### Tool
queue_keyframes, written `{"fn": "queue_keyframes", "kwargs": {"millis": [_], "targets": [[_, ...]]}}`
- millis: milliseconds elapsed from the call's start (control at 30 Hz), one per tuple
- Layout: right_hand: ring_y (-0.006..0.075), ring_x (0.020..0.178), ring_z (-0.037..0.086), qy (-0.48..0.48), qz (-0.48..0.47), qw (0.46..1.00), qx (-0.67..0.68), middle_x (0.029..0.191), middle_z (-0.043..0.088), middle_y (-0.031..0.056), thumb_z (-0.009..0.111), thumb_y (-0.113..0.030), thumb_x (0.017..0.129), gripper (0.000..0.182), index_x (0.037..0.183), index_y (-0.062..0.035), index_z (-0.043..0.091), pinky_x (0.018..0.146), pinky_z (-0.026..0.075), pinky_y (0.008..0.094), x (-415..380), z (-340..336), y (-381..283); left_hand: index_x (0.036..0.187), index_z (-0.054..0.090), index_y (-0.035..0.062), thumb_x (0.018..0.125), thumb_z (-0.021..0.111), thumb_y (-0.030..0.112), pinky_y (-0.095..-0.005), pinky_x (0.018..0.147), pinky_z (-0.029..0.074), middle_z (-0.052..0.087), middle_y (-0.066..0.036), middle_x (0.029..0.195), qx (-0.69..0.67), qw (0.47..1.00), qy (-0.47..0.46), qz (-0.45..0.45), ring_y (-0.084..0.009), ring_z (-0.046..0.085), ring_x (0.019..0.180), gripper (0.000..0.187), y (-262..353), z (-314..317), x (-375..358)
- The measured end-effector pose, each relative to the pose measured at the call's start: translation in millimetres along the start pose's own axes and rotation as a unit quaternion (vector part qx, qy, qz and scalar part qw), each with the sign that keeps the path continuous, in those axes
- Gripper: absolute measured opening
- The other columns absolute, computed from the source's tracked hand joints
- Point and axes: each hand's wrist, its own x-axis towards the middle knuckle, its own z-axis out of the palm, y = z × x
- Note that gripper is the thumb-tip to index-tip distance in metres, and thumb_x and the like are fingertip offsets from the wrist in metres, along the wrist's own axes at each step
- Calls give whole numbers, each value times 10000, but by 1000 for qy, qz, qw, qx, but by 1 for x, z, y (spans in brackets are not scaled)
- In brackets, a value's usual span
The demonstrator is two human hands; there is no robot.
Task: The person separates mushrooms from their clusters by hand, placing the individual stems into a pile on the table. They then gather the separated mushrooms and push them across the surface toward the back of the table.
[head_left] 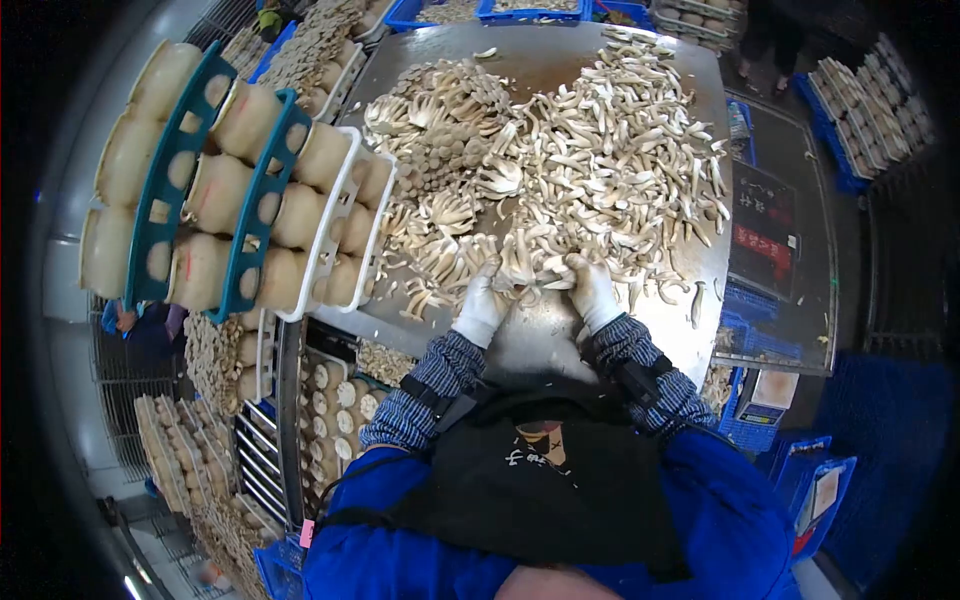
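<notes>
Both my hands wear white gloves and work at the near edge of the mushroom heap on a metal table (pixel 540 335). My left hand (pixel 482 302) is closed on the side of a pale mushroom cluster (pixel 515 262) that lies between my hands. My right hand (pixel 594 292) pinches a mushroom (pixel 553 272) just right of that cluster. The fingertips are partly hidden by the mushrooms. Loose single mushrooms (pixel 620 160) are heaped beyond and to the right. Clumps still joined at the base (pixel 440 110) lie toward the left and back.
Stacked cultivation bottles in green and white racks (pixel 235 190) rise at the table's left edge. Blue crates (pixel 535 10) stand along the far edge. To the right are a scale (pixel 768 393) and blue baskets (pixel 820 490). A roller conveyor (pixel 268 450) runs at lower left.
</notes>
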Motion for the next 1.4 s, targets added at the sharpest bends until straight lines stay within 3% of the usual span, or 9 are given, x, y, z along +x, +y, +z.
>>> {"fn": "queue_keyframes", "kwargs": {"millis": [133, 267, 333, 667, 733, 767, 1000, 1100, 1400], "targets": [[208, 839, 641, 8, 20, 998, 58, 987, 653, 126, 647, -147, 888, 241, 1075, 4, 621, 762, 514, 295, -9, 23, -31, 1423, 413, 185, 910, 577, 107, -427, 933, 517, 547, -53, 1308, 209, 973, 21, 94, -245, 530, 1214, 545, -16, -58, 37], [241, 859, 653, 83, -87, 909, -398, 911, 675, 150, 661, -145, 871, 275, 1055, 57, 625, 781, 524, 328, -2, 29, -16, 1331, 423, 28, 858, 580, -76, -301, 864, 542, 573, -65, 1258, 388, 912, 45, 125, -185, 576, 1131, 509, 0, 35, 7], [242, 878, 646, 89, 32, 995, -13, 909, 677, 136, 653, -137, 869, 254, 1024, 64, 636, 775, 516, 323, 2, 32, -20, 1340, 418, 13, 864, 587, -48, -302, 874, 533, 578, -79, 1239, 321, 932, 87, 143, -175, 588, 1100, 508, 7, 42, 5], [129, 537, 525, 75, 78, 994, 15, 703, 602, 39, 554, -107, 936, 140, 963, 2, 638, 494, 441, 264, -9, 21, -24, 1465, 296, 73, 859, 536, -96, -279, 843, 518, 551, -46, 1251, 115, 988, 88, 60, -151, 597, 1013, 674, 7, -5, 23], [114, 554, 525, -22, -158, 972, -175, 711, 607, 14, 563, -120, 933, 126, 944, -21, 640, 500, 420, 231, 5, 12, 10, 1435, 334, 48, 843, 542, -103, -282, 855, 511, 542, -47, 1269, 175, 982, 44, 49, -147, 592, 1023, 645, -2, -2, 22], [112, 585, 534, -76, 71, 993, -54, 745, 637, 17, 574, -155, 926, 155, 957, -19, 642, 544, 418, 217, -16, 32, -23, 1404, 372, 23, 828, 547, -111, -284, 868, 503, 534, -48, 1287, 235, 971, 1, 35, -143, 588, 1033, 617, -5, 10, 16], [133, 779, 616, -45, 105, 988, -105, 899, 694, 89, 630, -191, 900, 274, 1071, 22, 656, 720, 481, 263, -24, 17, -59, 1355, 414, -12, 816, 633, -43, -294, 926, 467, 551, -68, 1277, 353, 934, -48, -9, -140, 561, 1067, 582, 5, 40, -6], [146, 868, 622, -79, 84, 991, -67, 993, 689, 92, 645, -220, 910, 300, 1087, 21, 654, 792, 480, 245, -22, 19, -26, 1338, 439, -19, 862, 703, 133, -287, 951, 442, 590, -76, 1221, 673, 729, -19, 124, -164, 553, 1102, 565, -27, -21, 13], [119, 692, 581, 6, 17, 997, -78, 837, 661, 67, 582, -206, 931, 252, 1007, 24, 654, 612, 453, 267, -13, -5, -6, 1244, 499, 24, 909, 614, 299, -307, 877, 469, 599, -58, 1133, 254, 967, 28, -25, -153, 574, 1022, 449, 1, -3, 8]]}}
